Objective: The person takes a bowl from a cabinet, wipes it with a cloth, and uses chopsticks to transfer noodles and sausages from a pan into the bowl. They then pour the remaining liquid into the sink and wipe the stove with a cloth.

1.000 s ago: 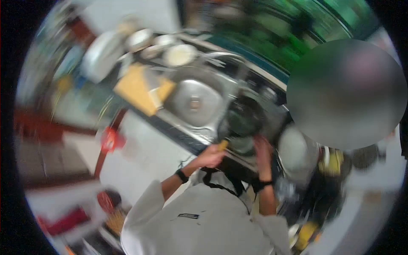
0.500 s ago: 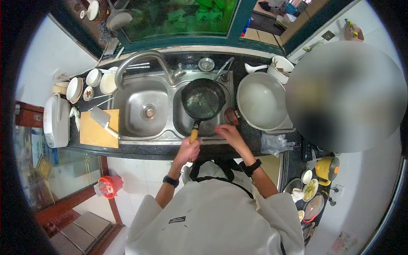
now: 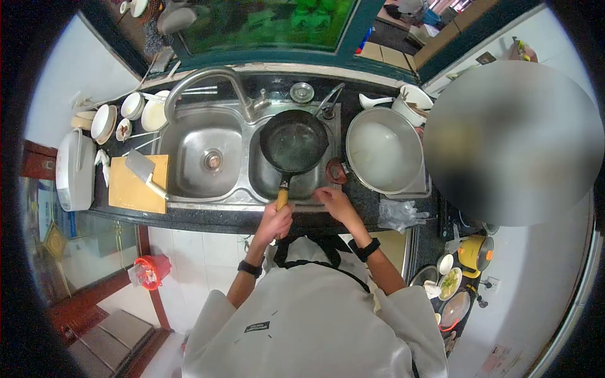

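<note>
My left hand (image 3: pixel 275 222) is wrapped round the wooden handle of a black frying pan (image 3: pixel 293 142). The pan is over the right basin (image 3: pixel 255 167) of the steel double sink, its dark inside facing up and its handle pointing toward me. My right hand (image 3: pixel 334 203) is at the front right edge of that basin, apart from the pan, with loosely bent fingers and nothing visible in them. Just beyond it, a reddish-brown object (image 3: pixel 336 171) rests between the sink and a large metal pot (image 3: pixel 384 151) of cloudy water.
A curved faucet (image 3: pixel 208 74) arches over the left basin. At left, a cleaver (image 3: pixel 144 170) lies on a cutting board (image 3: pixel 135 195), near stacked bowls (image 3: pixel 102 123). A plastic bag (image 3: pixel 402 215) is on the right counter. A blurred disc hides the far right.
The view has shifted slightly, moving the scene a little left and up. My left hand still grips the pan, and the fingers of my right hand look more bent.
</note>
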`<control>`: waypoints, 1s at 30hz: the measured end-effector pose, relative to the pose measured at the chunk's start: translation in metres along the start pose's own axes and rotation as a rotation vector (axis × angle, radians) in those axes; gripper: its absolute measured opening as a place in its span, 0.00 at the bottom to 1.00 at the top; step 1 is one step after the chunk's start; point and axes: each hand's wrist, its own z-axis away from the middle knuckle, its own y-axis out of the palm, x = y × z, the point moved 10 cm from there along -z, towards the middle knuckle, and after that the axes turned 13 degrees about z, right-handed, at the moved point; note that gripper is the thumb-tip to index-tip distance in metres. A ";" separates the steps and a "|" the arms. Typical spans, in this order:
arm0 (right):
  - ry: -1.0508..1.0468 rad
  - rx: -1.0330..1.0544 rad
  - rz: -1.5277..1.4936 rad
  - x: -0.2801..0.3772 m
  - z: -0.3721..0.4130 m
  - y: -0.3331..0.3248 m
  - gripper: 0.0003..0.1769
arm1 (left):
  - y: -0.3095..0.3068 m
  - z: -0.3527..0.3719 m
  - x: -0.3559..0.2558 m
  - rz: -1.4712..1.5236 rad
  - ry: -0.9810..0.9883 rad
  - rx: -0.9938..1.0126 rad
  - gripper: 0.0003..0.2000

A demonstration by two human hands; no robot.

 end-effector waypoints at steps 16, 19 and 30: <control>0.340 0.167 -0.551 -0.047 -0.002 0.034 0.19 | -0.001 -0.002 0.007 -0.001 -0.017 0.016 0.05; 0.345 0.157 -0.774 -0.039 0.001 0.035 0.18 | 0.001 -0.002 0.007 0.004 -0.033 0.015 0.05; 0.494 0.203 -1.398 -0.068 -0.041 0.078 0.13 | 0.003 0.002 0.003 0.022 -0.033 -0.013 0.05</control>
